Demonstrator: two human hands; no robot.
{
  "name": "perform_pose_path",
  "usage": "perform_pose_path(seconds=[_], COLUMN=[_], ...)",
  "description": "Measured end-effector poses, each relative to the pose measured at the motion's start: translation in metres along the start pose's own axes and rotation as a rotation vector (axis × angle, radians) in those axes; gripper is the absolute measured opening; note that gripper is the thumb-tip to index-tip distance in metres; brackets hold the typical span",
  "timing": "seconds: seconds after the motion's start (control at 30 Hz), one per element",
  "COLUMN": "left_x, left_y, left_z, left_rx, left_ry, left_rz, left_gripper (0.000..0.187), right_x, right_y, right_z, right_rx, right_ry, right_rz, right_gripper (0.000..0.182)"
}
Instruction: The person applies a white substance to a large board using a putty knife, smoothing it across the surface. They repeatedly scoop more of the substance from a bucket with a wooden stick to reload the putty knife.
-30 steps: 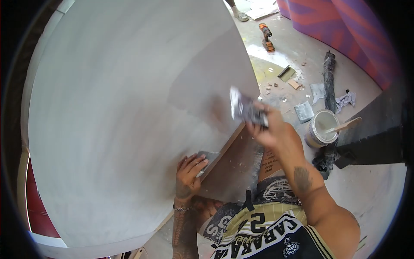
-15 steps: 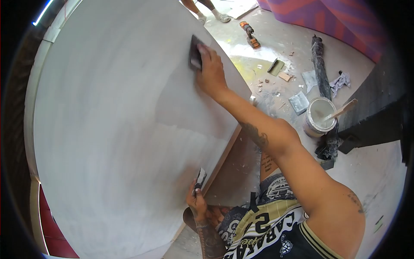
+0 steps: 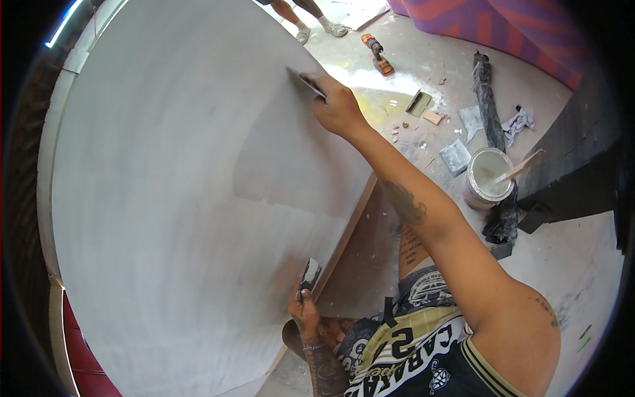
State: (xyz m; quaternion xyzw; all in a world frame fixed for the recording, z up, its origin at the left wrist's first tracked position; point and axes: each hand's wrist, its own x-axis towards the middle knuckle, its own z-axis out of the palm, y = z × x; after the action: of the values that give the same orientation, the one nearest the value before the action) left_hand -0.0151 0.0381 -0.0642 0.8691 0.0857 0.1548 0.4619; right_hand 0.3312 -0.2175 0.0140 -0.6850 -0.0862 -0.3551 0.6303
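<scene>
Your right hand (image 3: 338, 106) is stretched out at arm's length, fingers closed around a putty knife (image 3: 305, 81) whose blade lies against the large grey panel (image 3: 172, 198) near its upper right edge. The blade sits at the top of a darker, wetter-looking patch of the panel, which runs down toward the panel's lower right edge. Your left hand (image 3: 304, 309) is low, at the panel's lower right edge, fingers pinched on a second, smaller scraper (image 3: 310, 272) that stands tilted and touches the panel face just beside the edge. The panel leans across most of the view, its exposed wooden edge (image 3: 350, 228) showing brown between your two hands. On the floor to the right, well apart from both hands, stands an open paint bucket (image 3: 488, 175) with a stir stick (image 3: 522, 167) leaning in it. Just beside the bucket lies a flat grey square piece (image 3: 456, 157), and a dark rolled bundle (image 3: 486, 99) lies behind it. A crumpled rag (image 3: 519, 122) is near that bundle. Farther off, an orange cordless drill (image 3: 377, 53) lies on the floor, and another trowel (image 3: 419, 102) rests near scattered debris. Another person's feet (image 3: 317, 28) stand at the top of the view beyond the panel.
</scene>
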Motion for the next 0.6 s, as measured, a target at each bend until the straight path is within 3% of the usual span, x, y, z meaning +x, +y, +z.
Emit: perform_pose_path(seconds=[0.07,0.17,0.37,0.47,0.6], left_x=[0.000,0.000,-0.002,-0.005,-0.006], left_y=[0.003,0.007,0.010,0.010,0.004], left_z=[0.004,0.004,0.004,0.000,0.004], left_rx=[-0.006,0.034,0.022,0.050,-0.036], left_ry=[-0.001,-0.006,0.002,0.001,-0.004], left_rz=[0.005,-0.006,0.002,-0.008,-0.039], left_gripper=[0.045,0.045,0.045,0.046,0.047], right_x=[-0.005,0.005,0.010,0.009,-0.006], right_y=[0.000,0.019,0.028,0.023,0.014], right_z=[-0.010,0.003,0.031,0.031,0.018], right_rx=[0.000,-0.075,-0.108,-0.135,-0.068], right_ry=[-0.051,0.187,0.253,0.253,0.100], right_rz=[0.015,-0.075,-0.050,-0.064,-0.131], right_gripper=[0.051,0.051,0.050,0.052,0.051])
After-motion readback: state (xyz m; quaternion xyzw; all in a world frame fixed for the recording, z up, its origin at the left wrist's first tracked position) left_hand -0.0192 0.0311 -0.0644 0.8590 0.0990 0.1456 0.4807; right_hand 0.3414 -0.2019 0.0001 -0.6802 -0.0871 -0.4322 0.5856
